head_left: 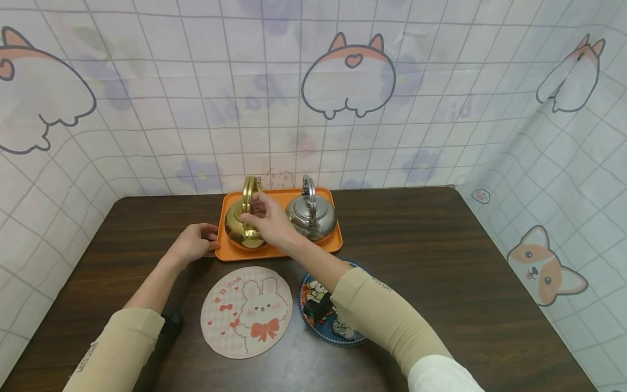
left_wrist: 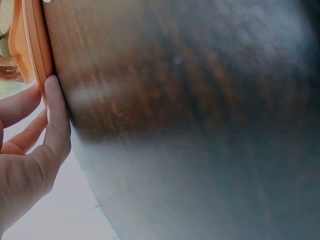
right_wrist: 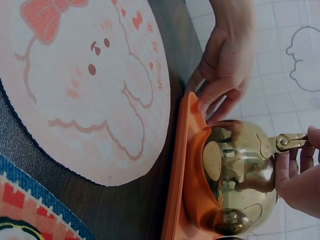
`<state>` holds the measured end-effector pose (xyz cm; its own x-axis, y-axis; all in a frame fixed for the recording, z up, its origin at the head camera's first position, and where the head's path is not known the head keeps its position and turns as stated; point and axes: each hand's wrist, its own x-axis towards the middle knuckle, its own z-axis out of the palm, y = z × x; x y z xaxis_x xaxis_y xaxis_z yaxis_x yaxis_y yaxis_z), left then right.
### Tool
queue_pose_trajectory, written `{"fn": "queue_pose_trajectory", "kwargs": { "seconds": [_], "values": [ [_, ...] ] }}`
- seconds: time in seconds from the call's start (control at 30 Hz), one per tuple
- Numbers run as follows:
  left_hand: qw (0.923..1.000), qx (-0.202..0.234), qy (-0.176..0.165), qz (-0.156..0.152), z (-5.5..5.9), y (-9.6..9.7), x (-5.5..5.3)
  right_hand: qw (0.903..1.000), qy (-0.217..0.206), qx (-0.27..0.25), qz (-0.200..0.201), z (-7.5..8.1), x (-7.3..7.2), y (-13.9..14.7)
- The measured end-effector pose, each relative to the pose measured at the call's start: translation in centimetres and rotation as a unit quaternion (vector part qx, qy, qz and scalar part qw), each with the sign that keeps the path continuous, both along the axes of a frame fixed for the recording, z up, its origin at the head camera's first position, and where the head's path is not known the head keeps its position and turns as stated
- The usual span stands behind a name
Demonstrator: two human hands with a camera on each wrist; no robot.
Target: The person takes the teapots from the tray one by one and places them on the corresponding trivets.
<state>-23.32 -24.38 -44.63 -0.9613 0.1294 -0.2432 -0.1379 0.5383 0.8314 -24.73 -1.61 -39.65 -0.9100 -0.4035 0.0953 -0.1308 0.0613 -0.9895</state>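
The outstretched right hand (head_left: 272, 220) grips the gold kettle's handle (head_left: 247, 190), fingers curled; left hand (head_left: 194, 243) pinches the orange tray (head_left: 232, 255).

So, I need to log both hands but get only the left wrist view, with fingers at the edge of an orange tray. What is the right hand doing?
Observer: The right hand holds the gold kettle by its handle.
Operator: Does anything else stand on the orange tray?
Observer: Yes, a silver kettle, to the right of the gold one.
Operator: And on the table, between the tray and the person?
Observer: A round pink mat printed with a rabbit lies there.
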Motion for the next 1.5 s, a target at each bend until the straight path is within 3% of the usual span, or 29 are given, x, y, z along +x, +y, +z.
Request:
{"fn": "queue_pose_trajectory", "kwargs": {
  "seconds": [0.87,1.5],
  "values": [
    [1.0000,-0.001,0.001,-0.001,0.2,0.1,0.1,0.9999,0.014,-0.003,-0.007,0.8,0.6,0.6],
    [1.0000,0.004,0.007,-0.004,0.0,-0.1,0.0,0.9987,0.050,-0.005,0.007,1.6,2.5,1.7]
  ]
}}
